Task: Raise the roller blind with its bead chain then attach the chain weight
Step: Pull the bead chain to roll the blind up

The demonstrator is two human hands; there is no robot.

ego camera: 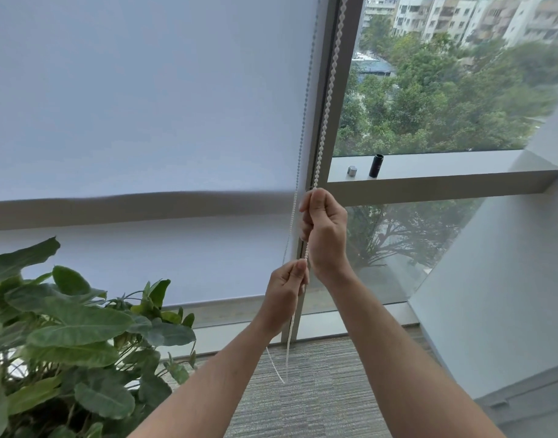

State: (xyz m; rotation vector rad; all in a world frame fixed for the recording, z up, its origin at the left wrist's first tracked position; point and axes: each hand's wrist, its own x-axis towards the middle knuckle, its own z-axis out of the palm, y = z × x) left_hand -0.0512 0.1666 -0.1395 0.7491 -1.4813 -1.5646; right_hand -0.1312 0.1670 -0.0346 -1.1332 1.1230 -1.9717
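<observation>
Right hand (323, 229): clenched on chain (326, 115). Left hand (287, 292): pinched chain lower down. Blind (145, 105) down. Two cylinders (376, 165) on sill (445, 172).

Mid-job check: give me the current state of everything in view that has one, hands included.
roller blind: lowered nearly to the floor
bead chain: gripped by both hands, loop hanging free below
right hand: gripping chain, upper
left hand: pinching chain, lower
black cylinder: upright on ledge
silver cap: resting on ledge, unattached
</observation>
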